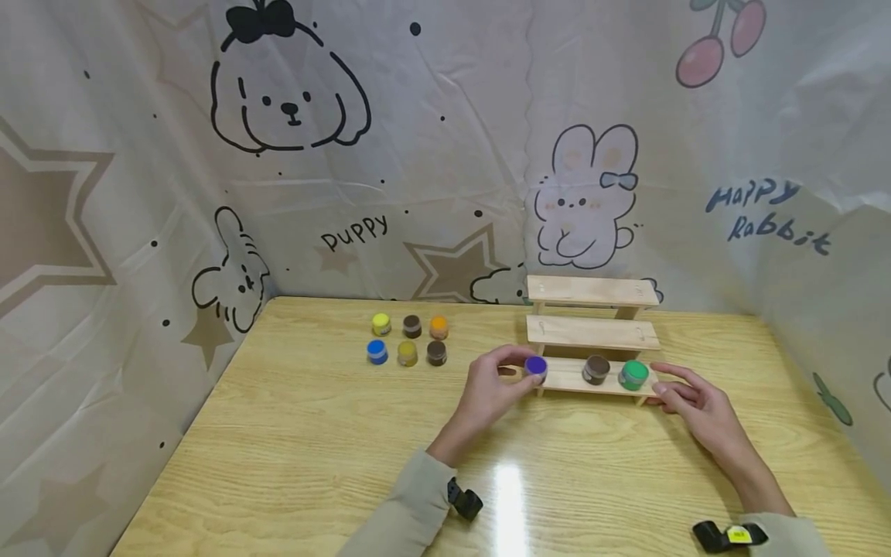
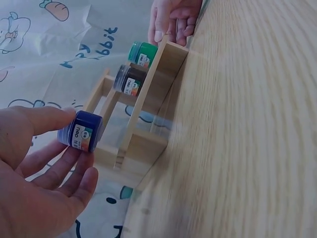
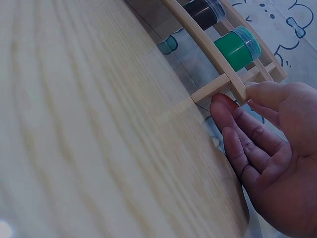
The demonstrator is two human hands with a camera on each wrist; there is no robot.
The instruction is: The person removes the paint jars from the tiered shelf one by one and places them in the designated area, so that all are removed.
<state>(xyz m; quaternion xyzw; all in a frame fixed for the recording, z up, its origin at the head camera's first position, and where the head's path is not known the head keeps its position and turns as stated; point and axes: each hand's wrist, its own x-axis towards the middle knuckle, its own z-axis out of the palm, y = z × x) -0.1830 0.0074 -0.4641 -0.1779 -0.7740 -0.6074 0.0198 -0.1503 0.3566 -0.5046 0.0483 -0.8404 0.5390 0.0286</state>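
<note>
My left hand [image 1: 490,387] pinches a small purple-lidded paint jar [image 1: 535,367] between thumb and fingers. The jar overlaps the left end of the lowest step of a three-tier wooden display rack [image 1: 567,373] in the head view. Its dark blue-purple body and label [image 2: 84,133] show in the left wrist view. On that same step stand a dark brown jar [image 1: 596,369] and a green jar [image 1: 633,374]. My right hand [image 1: 699,406] holds the right end of the lowest step, thumb and fingers around its corner, close to the green jar [image 3: 237,49].
To the left on the table [image 1: 313,433] stand two rows of jars: yellow [image 1: 380,323], dark brown [image 1: 412,326], orange [image 1: 438,327], blue [image 1: 377,352], mustard [image 1: 407,353] and another dark one [image 1: 436,353]. A printed curtain [image 1: 445,155] hangs behind the table.
</note>
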